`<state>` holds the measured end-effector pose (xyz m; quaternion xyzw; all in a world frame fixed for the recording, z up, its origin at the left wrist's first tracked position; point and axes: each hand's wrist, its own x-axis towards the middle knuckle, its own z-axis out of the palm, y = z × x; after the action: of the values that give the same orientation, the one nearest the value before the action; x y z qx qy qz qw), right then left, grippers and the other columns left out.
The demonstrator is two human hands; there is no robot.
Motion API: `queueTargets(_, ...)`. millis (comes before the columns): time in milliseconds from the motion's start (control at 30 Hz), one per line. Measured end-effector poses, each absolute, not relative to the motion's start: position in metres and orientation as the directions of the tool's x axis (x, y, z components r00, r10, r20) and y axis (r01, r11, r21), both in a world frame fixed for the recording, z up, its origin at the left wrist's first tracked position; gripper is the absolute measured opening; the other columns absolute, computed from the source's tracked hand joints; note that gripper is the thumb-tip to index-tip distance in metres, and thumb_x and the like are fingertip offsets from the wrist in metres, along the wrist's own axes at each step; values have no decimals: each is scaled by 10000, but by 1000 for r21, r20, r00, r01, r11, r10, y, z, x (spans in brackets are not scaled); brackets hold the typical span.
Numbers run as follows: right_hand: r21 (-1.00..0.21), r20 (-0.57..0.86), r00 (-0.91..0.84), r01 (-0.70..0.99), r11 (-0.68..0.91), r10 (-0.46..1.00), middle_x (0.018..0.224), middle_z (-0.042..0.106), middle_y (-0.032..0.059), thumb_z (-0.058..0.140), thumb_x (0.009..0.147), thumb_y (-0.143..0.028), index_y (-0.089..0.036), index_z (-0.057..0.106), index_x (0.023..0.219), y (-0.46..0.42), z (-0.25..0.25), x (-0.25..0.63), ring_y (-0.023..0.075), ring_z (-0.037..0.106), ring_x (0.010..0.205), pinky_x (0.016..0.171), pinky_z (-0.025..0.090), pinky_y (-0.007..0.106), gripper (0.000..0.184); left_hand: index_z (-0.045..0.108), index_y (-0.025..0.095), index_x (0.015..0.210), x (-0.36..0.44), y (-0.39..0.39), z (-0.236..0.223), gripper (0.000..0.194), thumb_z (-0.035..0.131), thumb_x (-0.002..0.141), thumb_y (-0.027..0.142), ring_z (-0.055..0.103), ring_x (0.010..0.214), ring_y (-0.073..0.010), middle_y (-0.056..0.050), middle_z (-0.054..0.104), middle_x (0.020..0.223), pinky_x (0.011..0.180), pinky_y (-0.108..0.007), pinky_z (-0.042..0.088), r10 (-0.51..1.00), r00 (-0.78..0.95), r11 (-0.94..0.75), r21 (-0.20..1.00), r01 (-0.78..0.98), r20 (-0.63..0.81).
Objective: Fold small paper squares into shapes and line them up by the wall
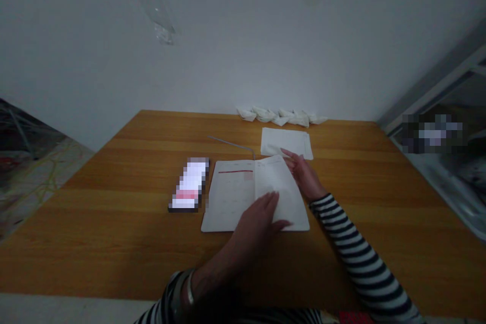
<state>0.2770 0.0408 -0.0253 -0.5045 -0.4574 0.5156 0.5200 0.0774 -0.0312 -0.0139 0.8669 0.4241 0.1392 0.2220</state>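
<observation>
An open notebook [231,197] lies on the wooden table in front of me, its left page printed with a red line near the top. My left hand [258,215] rests on the right-hand page [290,207], fingers stretched out and thumb apart. At that page's upper right edge is my right hand [304,174], with the page edge between its fingers; some fingertips are hidden behind the paper. A thin ribbon bookmark [231,143] runs from the notebook's top onto the table. Just beyond my right hand lies a white sheet or pad [286,142].
A phone [190,185] with a lit, blurred screen lies left of the notebook. Crumpled white tissues [281,115] line the table's back edge against the wall [243,50]. The wooden table [125,202] extends to both sides. A pale frame stands at the right.
</observation>
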Motion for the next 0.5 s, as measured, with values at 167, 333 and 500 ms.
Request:
queueTargets(167, -980, 130, -361, 95, 175, 923, 1595, 396, -45, 260, 991, -679, -340, 485, 1478, 13, -5, 242, 196, 291, 1514, 1273, 145, 435, 634, 639, 161, 834, 87, -6, -5, 487, 411, 989, 562, 674, 750, -202, -72, 704, 797, 697, -313, 560, 939, 343, -141, 928, 345, 15)
queueTargets(333, -958, 171, -366, 156, 242, 915, 1646, 263, -75, 290, 988, -670, -364, 422, 1512, 5, -5, 227, 197, 172, 1547, 1279, 93, 466, 621, 619, 152, 789, 91, 1, -10, 567, 437, 923, 672, 633, 673, -181, -47, 658, 728, 577, -273, 535, 962, 260, 65, 997, 52, -77)
queueTargets(500, -948, 188, -401, 165, 273, 897, 1646, 269, -53, 370, 995, -622, -372, 366, 1534, 8, -3, 233, 206, 198, 1540, 1271, 113, 490, 594, 554, 163, 617, 71, 5, 1, 542, 532, 878, 637, 521, 514, -135, 5, 540, 545, 480, -237, 421, 986, 146, 64, 992, 113, -81)
